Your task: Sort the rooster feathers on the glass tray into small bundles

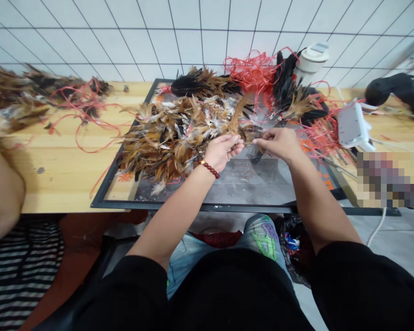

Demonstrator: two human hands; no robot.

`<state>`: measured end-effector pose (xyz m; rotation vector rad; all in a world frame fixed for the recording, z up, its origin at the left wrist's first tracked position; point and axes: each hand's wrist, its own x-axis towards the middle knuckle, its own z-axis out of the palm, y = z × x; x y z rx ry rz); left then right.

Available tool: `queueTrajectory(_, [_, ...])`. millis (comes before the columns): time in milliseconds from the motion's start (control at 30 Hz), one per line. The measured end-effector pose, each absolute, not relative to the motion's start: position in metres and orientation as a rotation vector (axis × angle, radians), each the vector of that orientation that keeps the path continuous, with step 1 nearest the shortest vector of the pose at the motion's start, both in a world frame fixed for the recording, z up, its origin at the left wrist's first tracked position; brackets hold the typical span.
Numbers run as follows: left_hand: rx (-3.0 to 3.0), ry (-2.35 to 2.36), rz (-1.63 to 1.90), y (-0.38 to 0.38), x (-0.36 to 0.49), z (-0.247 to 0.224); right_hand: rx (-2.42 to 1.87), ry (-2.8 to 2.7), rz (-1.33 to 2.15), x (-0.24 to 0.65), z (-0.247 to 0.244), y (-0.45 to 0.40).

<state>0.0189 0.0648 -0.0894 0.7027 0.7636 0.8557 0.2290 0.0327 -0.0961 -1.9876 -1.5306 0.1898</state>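
My left hand (224, 151), with a beaded bracelet on its wrist, is closed in a pinch at the base of an upright, curved brown feather (239, 112). Just to its right, my right hand (279, 141) has thumb and forefinger pinched together. Whatever lies between those fingertips is too small to make out. Beside and behind my left hand spreads a large pile of brown, black and white feathers (172, 138) on a dark-framed glass panel (227, 184).
Red string (251, 73) lies tangled at the back, near black feathers (286, 78) and a white lidded cup (312, 62). A white device (353, 125) stands at right. More feathers (14, 92) lie at far left, where another person's arm (2, 193) rests by the table.
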Motion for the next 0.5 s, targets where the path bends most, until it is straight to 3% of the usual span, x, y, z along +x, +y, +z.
queueTrajectory(133, [0.713, 0.787, 0.899, 0.066, 0.019, -0.09, -1.976, -1.636, 0.226, 0.223, -0.098, 0.034])
queueTrajectory(367, [0.838, 0.781, 0.934, 0.065, 0.018, -0.094, -1.383, -1.298, 1.036, 0.22, -0.078, 0.029])
queueTrajectory(500, [0.877, 0.725, 0.943, 0.064, 0.02, -0.094, -1.203, -1.226, 1.268, 0.214, -0.07, 0.023])
